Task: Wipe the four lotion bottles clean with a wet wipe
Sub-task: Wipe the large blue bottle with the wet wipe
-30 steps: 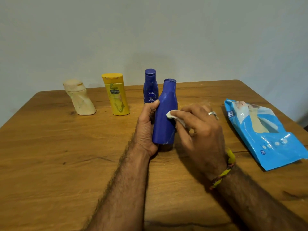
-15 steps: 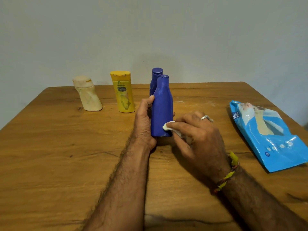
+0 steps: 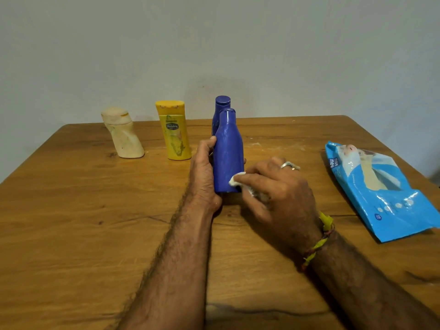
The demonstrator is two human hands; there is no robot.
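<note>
The near blue bottle stands upright at the middle of the wooden table, and the wet wipe now sits low on its front, just above the base. A second ago the wipe was pressed higher, about halfway up the body, so the stroke has run downward. That suggests this bottle's front face is nearly covered, though its far side cannot be judged from here.

The left hand grips the bottle from its left, thumb up near the shoulder and fingers wrapped behind. The right hand pinches the crumpled white wipe between thumb and fingertips and presses it to the plastic.

The bottle is smooth, matte-looking hard plastic, waisted toward a narrow neck and a flat round cap. Directly behind it, mostly hidden, stands a second blue bottle of similar form. To the left are a yellow bottle with a flat flip cap and printed label, then a cream bottle with a slanted, curved body and a dull, smudged surface. Judging by the grime, these two seem not yet wiped.

Well to the right lies the wipes packet, glossy blue crinkled film, flat on the grained, knotted wood.
</note>
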